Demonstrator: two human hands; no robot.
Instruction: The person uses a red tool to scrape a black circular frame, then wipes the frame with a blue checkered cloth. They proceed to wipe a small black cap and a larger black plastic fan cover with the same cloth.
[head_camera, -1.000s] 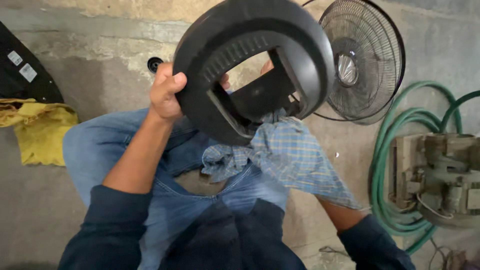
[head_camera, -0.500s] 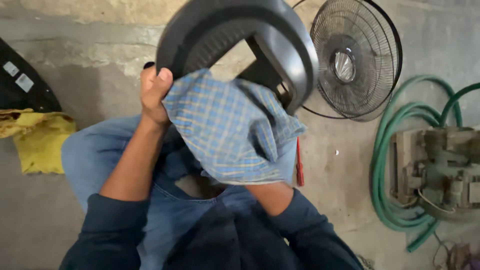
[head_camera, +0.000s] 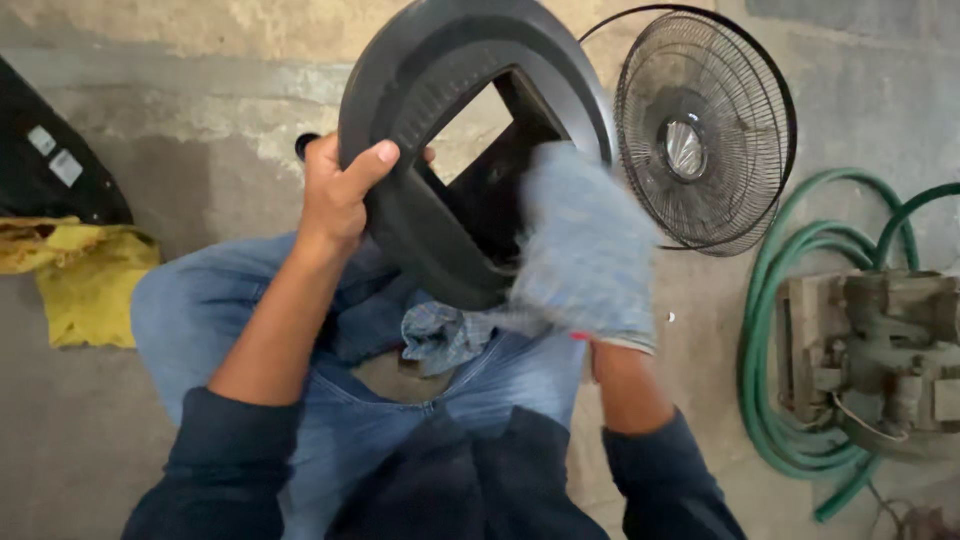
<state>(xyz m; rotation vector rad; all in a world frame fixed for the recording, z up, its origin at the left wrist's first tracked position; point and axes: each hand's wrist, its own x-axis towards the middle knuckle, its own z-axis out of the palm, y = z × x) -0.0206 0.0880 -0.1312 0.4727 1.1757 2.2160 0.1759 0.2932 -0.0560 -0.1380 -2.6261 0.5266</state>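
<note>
In the head view, above our lap, we see the left hand (head_camera: 345, 195) clamped on the rim of a round black fan base (head_camera: 440, 130), thumb across the front face and fingers wrapped behind, holding it tilted up with its square opening facing us. The right hand (head_camera: 590, 250) is hidden under a blue checked cloth (head_camera: 585, 245), which is blurred and pressed against the base's right edge; we cannot tell how its fingers are set beneath the fabric. A loose end of the cloth hangs down onto our jeans (head_camera: 200, 310), just under the base. To the right of the base, a wire fan guard (head_camera: 705, 130) lies on the concrete floor (head_camera: 150, 170), its edge partly behind the base. Further right, a green hose (head_camera: 770, 330) loops around a grimy metal machine (head_camera: 880, 360). On the far left we see a yellow rag (head_camera: 85, 285) on the floor, with a dark flat panel (head_camera: 45, 165) just above it, both well apart from the hands.
</note>
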